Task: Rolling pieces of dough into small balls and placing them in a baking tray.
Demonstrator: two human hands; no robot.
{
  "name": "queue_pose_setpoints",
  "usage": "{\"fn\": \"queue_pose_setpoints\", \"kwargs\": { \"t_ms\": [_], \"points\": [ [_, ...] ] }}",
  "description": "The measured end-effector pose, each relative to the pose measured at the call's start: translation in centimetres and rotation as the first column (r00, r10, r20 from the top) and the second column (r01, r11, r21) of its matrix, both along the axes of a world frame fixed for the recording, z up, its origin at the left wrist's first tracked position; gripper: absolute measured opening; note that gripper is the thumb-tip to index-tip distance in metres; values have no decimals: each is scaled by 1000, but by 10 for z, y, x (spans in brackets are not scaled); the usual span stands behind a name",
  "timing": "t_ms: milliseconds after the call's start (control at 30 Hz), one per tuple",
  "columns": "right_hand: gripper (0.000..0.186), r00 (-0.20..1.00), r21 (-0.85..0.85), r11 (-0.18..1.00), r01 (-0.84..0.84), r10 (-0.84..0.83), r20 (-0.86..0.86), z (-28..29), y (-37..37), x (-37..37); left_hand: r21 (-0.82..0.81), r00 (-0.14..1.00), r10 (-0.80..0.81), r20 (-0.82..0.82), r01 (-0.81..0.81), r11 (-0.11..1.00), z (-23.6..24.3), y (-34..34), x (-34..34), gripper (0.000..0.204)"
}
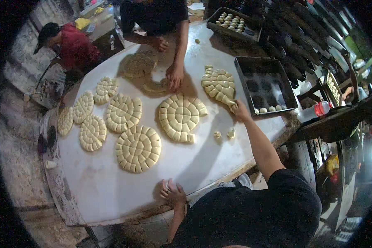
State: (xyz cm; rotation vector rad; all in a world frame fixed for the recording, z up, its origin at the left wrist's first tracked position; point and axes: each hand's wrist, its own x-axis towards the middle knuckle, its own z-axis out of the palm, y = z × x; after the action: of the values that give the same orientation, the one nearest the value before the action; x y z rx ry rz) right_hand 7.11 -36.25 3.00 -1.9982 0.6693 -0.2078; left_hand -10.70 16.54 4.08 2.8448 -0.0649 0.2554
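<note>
My right hand (pixel 240 111) is stretched out over the table, its fingers closed on the near end of a scored dough coil (pixel 219 82). That coil is pale, cut into small blocks, and its tail narrows toward my fingers. Near the table's front edge, my left hand (pixel 172 193) rests with its fingers apart and nothing in it. Left of the held coil lies a larger scored dough spiral (pixel 178 116) with loose ends on its right side. Two small dough pieces (pixel 224 134) sit just nearer than my right hand.
Several round scored dough spirals (pixel 138 149) lie across the left of the white table (pixel 124 194). At right stands a dark tray (pixel 295 93) with a few dough balls; another filled tray (pixel 214 25) is farther back. Across the table, a co-worker's hand (pixel 175 76) touches the surface near flattened dough.
</note>
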Motion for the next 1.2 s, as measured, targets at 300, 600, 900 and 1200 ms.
{"fn": "queue_pose_setpoints", "kwargs": {
  "t_ms": [300, 600, 900, 1200],
  "points": [
    [34, 916, 656, 707, 264, -397, 58, -36, 38, -166, 15, 999, 34, -32, -34, 999, -5, 3, 3, 42],
    [48, 820, 87, 821, -564, 544, 176, 105, 159, -172, -892, 679, -655, -332, 0, 452, 54, -161, 82, 29],
    [43, 693, 379, 677, -631, 711, -116, 82, 76, -209, -806, 828, -432, -358, -40, 591, 41, -210, 53, 28],
    [34, 762, -351, 678, -646, 546, -349, 26, -56, -285, -468, 984, -163, -71, 112, 877, 11, -168, -2, 27]
  ]
}}
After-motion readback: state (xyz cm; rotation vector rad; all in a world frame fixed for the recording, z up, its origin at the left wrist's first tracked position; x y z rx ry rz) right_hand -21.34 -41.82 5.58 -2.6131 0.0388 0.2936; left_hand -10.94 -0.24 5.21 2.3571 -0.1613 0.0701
